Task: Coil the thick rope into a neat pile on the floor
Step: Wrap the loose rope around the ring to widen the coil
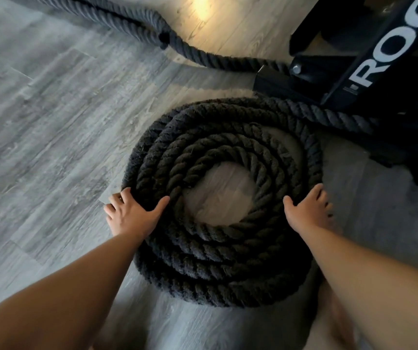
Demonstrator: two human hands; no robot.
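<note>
Directly beneath both grips (pixel 132 215) (pixel 306 210): coiled rope (pixel 215 251)

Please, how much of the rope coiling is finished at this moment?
Done: several rounds of rope lie in a round coil on the floor. In hand: the left hand and right hand rest on its two sides, apparently tidying it. Left: a loose length runs from the coil toward the black frame and away at top left.
</note>
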